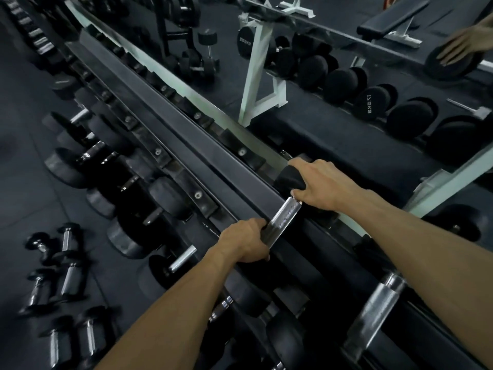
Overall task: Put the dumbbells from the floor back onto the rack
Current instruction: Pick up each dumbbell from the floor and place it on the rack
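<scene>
Both hands were on one dumbbell [284, 217] at the top tier of the rack [170, 121]. Left hand [246, 243] had its fingers curled tight round the near end of the knurled chrome handle, knuckles up. Right hand [318, 182] lay over the far black rubber head [289, 178], fingers wrapped over its top, thumb down by where handle met head. Dumbbell sat diagonally across the top rail, far head up against the mirror [346, 84] edge; whether it was fully resting in a cradle or partly carried, cannot tell. Both forearms reached in from bottom of frame.

Lower tier, left of the hands: row of larger black dumbbells [117, 161] with chrome handles, lined up side by side, somewhat motion-blurred. Another chrome handle [373, 313] showed on the top tier just right of the held dumbbell, near the right forearm.

On the dark rubber floor [24, 134], bottom left: cluster of small dumbbells [53, 284] lying loose, roughly in pairs, well apart from the hands. Exact count hard to tell from blur.

Mirror behind the rack reflected round dumbbell heads in a row, one marked 17.5KG reversed, a white frame leg, a black bench, and a hand on a dumbbell head at the upper right.
</scene>
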### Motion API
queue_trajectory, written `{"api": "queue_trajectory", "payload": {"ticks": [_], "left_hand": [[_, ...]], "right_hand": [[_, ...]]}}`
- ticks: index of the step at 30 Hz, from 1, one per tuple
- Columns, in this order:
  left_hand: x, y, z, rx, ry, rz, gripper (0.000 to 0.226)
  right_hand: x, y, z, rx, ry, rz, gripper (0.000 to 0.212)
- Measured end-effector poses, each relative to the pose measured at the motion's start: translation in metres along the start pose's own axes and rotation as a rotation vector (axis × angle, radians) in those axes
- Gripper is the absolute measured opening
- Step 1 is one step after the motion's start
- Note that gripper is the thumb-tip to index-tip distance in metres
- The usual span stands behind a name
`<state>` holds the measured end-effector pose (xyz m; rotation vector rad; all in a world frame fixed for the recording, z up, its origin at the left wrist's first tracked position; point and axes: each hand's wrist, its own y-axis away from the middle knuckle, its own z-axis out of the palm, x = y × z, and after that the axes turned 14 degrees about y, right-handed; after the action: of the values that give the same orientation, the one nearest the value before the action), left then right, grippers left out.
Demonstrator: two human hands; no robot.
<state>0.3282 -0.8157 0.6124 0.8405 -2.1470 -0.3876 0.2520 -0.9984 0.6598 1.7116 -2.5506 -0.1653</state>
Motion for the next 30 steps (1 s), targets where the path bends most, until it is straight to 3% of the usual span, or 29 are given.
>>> {"api": "queue_trajectory", "payload": {"ticks": [6,19,30], "left_hand": [[-0.006,-0.001,-0.002,0.009,-0.002,0.057,0.048],[-0.027,0.039,-0.011,0.253,0.058,0.152,0.042],[-0.100,0.124,-0.035,0.426,0.008,0.041,0.055]], "right_hand": [[-0.003,-0.003,0.001,0.000,0.028,0.008,0.063],[-0.024,0.006,-0.014,0.054,0.140,-0.028,0.066],[-0.148,0.004,-0.056,0.086,0.208,-0.225,0.061]]}}
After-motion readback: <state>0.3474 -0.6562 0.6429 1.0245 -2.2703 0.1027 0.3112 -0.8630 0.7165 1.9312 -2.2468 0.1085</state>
